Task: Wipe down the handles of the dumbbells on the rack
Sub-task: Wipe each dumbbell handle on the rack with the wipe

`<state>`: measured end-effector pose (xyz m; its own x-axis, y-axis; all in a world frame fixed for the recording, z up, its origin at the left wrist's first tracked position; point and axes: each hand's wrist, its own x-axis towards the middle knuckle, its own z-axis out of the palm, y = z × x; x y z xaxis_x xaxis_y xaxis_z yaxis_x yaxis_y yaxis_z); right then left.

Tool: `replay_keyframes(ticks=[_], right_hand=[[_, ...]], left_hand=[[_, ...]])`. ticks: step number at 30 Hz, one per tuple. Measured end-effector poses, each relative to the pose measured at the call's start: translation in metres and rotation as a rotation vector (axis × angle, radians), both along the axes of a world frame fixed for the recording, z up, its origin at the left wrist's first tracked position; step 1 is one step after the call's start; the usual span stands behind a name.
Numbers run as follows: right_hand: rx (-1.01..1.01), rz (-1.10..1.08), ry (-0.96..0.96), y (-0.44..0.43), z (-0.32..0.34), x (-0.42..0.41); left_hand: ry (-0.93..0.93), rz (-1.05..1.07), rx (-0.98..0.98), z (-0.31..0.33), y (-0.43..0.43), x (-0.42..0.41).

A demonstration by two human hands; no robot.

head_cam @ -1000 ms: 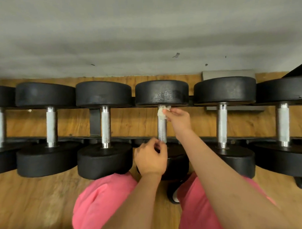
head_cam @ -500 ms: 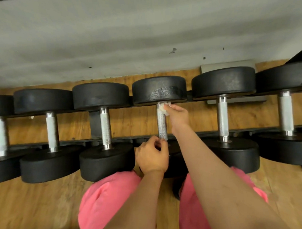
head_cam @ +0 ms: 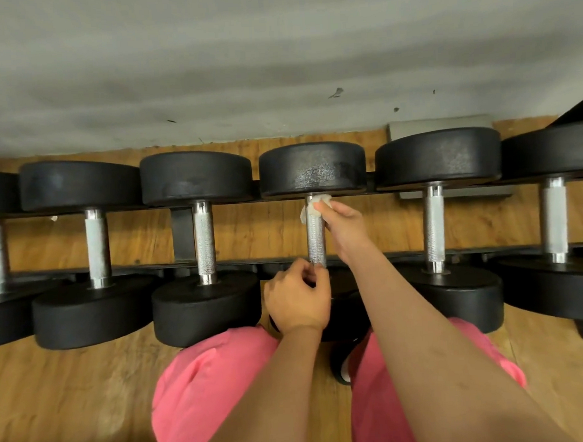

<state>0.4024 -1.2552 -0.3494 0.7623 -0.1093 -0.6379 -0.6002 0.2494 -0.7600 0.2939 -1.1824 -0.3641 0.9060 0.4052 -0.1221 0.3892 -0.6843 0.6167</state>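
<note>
Several black dumbbells with knurled steel handles lie side by side on a low rack (head_cam: 181,231). At the middle dumbbell's handle (head_cam: 316,239), my right hand (head_cam: 345,229) pinches a small white wipe (head_cam: 313,209) against the far end, just under the far weight head (head_cam: 313,168). My left hand (head_cam: 297,296) curls its fingers round the near end of the same handle. The near head of this dumbbell is mostly hidden behind my left hand and arms.
Neighbouring dumbbell handles stand to the left (head_cam: 204,243) and right (head_cam: 434,229). A grey wall (head_cam: 277,56) rises close behind the rack. The floor is wood (head_cam: 74,393). My pink-clad knees (head_cam: 216,372) sit just before the near weight heads.
My right hand with the wipe stays at the far end of the handle, shifting only slightly. The left hand keeps its hold at the near end. The view has tilted a little.
</note>
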Motion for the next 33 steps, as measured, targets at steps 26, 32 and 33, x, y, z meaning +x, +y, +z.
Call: replay_keyframes(ticks=[26,32,33], right_hand=[[0.063,0.041,-0.017,-0.017,0.012,0.011],[-0.107,0.079,-0.132,-0.009,0.009,0.007],[-0.180,0.083,-0.138,-0.006,0.008,0.008]], left_hand=[[0.022,0.112,0.011,-0.001,-0.006,0.003],[0.012,0.101,0.003,-0.002,-0.005,0.002],[0.011,0.099,0.001,-0.003,-0.005,0.002]])
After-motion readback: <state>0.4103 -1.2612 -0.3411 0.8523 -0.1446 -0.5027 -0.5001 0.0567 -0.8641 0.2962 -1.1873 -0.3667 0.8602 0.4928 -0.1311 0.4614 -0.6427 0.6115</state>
